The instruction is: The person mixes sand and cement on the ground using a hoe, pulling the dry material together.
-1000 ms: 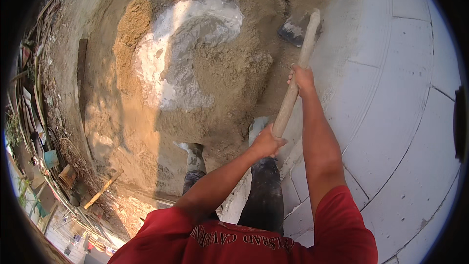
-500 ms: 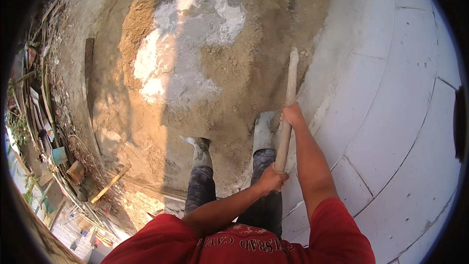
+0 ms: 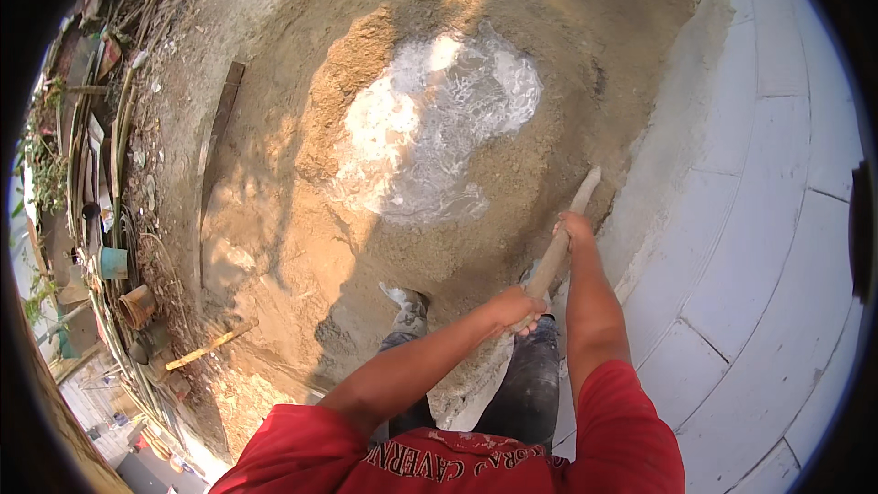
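Note:
Both my hands are closed around a thick, pale wooden pole (image 3: 552, 263) that slants up and away to the right over my boots. My left hand (image 3: 515, 308) grips it near its lower end, close in front of my legs. Farther up, my right hand (image 3: 573, 228) wraps round it below the rounded far end. No tool head shows on the pole. Ahead lies a ring of brown sand (image 3: 343, 82) around a pool of grey-white wet mix (image 3: 448, 119), its surface rippled. The pole is apart from the pool, to its lower right.
A smooth wall of pale blocks (image 3: 732, 247) runs along my right. At left lie a long plank (image 3: 218, 128), a yellowish stick (image 3: 212, 345), a teal bucket (image 3: 113, 263), a brown pot (image 3: 138, 307) and a heap of poles and scraps. My boot (image 3: 410, 313) stands at the sand's near edge.
My view has shifted, so the sand and pool sit lower and farther right. The pole leans more to the right, and both hands keep their grip. The pool's surface looks more rippled.

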`<state>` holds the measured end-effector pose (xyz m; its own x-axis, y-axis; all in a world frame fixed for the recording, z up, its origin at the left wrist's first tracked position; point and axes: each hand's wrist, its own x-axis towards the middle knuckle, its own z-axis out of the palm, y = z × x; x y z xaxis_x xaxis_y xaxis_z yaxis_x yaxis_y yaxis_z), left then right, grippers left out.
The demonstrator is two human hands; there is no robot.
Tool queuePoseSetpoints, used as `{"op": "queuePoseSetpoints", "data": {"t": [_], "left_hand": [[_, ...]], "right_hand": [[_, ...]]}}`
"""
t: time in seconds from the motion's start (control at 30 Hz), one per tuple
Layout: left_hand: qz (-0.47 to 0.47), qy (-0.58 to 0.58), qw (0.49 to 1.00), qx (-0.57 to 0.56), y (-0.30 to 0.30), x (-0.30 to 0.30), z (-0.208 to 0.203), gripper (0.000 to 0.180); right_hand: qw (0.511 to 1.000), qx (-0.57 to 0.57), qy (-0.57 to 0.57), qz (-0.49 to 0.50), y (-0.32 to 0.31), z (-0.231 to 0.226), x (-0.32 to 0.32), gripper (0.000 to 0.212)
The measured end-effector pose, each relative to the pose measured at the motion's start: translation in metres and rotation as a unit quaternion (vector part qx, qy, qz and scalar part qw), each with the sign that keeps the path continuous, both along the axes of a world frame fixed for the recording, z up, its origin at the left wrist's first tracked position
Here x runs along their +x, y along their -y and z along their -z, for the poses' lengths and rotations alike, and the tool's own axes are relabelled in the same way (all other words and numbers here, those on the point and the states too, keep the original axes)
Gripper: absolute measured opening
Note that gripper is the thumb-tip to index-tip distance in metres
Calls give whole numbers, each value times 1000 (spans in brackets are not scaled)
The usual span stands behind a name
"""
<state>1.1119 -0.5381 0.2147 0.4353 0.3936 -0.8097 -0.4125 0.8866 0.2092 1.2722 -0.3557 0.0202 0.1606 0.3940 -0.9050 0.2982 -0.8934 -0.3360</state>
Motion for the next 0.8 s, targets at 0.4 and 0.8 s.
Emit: {"op": "queuePoseSetpoints", "data": {"t": [0.4,0.8], "left_hand": [[181,26,982,47,155,-236,-175,56],[92,-220,957,168,116,114,46,60]], "right_hand": [[973,93,-121,174,182,-233,-172,36],[975,219,-25,-1,50,-88,48,38]]}}
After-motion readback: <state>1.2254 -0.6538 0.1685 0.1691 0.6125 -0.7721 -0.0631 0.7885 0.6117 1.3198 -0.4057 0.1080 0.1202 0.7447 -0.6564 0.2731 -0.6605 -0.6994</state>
